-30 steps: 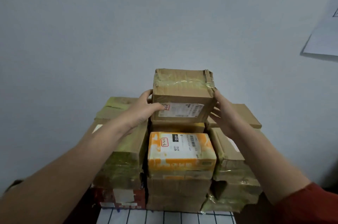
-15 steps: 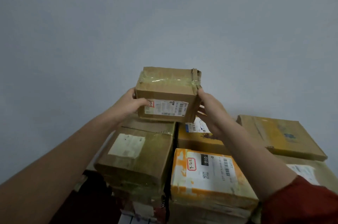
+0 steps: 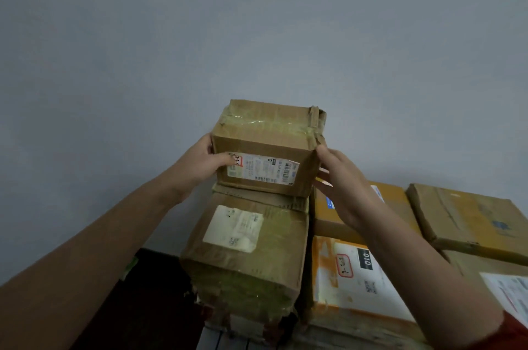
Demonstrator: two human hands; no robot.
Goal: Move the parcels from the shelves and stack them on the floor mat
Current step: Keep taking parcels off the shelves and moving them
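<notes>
A plain grey wall point(image 3: 257, 21) fills the frame from 9 o'clock over 12 to 3 o'clock. A dark floor point(image 3: 148, 292) shows at 7 o'clock. At the bottom edge, toward 6 o'clock, a strip of white, dark-lined floor mat point(image 3: 220, 339) shows beneath a pile of parcels against the wall.

At the centre, a person holds a small cardboard parcel point(image 3: 265, 146) between both hands. It is taped across the top and has a barcoded label on its near face. Its lower edge meets the top of a tape-wrapped parcel point(image 3: 248, 252) at 6 o'clock; whether it rests there or hangs just above cannot be told.

The left hand point(image 3: 200, 164), at the parcel's 9 o'clock side, grips it with the thumb laid across the label's corner, its fingers hidden behind the box. The right hand point(image 3: 340, 178), at the 3 o'clock side, presses in with fingers nearly straight and spread along the side, thumb raised to the taped corner.

An orange-and-white parcel point(image 3: 357, 278) lies at 5 o'clock, and a flat yellow-brown parcel point(image 3: 468, 215) at 4 o'clock. A red sleeve point(image 3: 514, 332) shows in the bottom right corner.
</notes>
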